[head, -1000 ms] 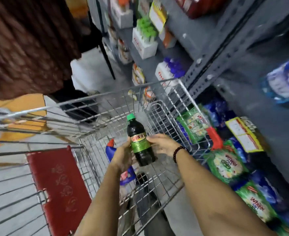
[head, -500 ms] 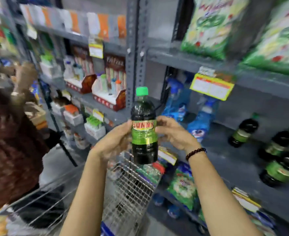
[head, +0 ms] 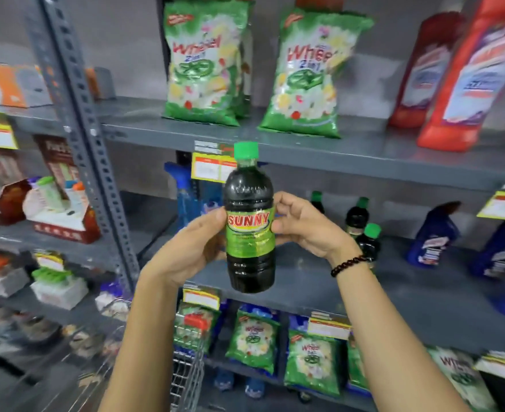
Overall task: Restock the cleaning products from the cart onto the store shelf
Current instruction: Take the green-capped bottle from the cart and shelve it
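A dark bottle (head: pixel 249 221) with a green cap and a green "SUNNY" label stands upright in the air in front of the grey shelf (head: pixel 304 281). My left hand (head: pixel 193 248) grips its left side and my right hand (head: pixel 306 226) grips its right side at label height. Behind my right hand, several matching dark bottles (head: pixel 361 227) stand on the same middle shelf. The wire cart (head: pixel 186 367) shows at the bottom, below my left forearm.
Green Wheel detergent bags (head: pixel 203 66) stand on the upper shelf and lower shelf. Red bottles (head: pixel 465 78) are at upper right, blue bottles (head: pixel 432 236) at right, a blue spray bottle (head: pixel 191 197) behind the held bottle. A perforated grey upright (head: pixel 84 138) divides the shelving.
My hands lifted the bottle out of the cart and up to the middle shelf level. The view swung from the cart up to the shelves.
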The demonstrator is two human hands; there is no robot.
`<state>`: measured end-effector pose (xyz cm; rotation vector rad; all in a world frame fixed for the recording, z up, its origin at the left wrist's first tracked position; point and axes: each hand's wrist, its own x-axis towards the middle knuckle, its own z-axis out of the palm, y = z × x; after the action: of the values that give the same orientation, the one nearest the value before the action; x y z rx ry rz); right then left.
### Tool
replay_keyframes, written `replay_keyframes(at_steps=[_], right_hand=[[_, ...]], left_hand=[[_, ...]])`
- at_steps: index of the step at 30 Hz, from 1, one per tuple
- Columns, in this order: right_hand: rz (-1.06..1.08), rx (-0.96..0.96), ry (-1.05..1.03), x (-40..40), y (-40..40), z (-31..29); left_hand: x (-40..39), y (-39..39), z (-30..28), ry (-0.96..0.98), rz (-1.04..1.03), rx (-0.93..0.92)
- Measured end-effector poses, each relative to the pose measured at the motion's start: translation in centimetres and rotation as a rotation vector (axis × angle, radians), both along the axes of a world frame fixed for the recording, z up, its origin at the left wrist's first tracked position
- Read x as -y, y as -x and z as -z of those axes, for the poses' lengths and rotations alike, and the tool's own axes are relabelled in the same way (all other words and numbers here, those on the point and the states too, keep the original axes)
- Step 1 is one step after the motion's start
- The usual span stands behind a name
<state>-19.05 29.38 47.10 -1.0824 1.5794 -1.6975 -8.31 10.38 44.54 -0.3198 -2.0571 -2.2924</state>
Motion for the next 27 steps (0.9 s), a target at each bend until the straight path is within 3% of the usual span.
replay_keyframes(at_steps=[8,13,17,22,27], right_hand=[[0.371,0.199,-0.183,-6.2,7.9,12.9],[0.549,0.217,-0.201,-7.4,11.3,18.5],[0.651,0.195,-0.143,-7.9,12.8,20.3],[0.667,0.201,-0.132,-8.4,13.1,20.3],[0.763,0.272,-0.084,-7.3,11.5,19.6]], left_hand=[[-5.4,11.7,11.1,-0.092,0.014,0.266],[-8.0,17.5,15.0,-0.154,-0.008,0.366],[-9.2,20.0,15.8,-0.296,0.028,0.408],[-10.3,20.7,15.8,-0.269,0.033,0.385],[-11.1,19.2,15.4,-0.239,-0.162,0.417]])
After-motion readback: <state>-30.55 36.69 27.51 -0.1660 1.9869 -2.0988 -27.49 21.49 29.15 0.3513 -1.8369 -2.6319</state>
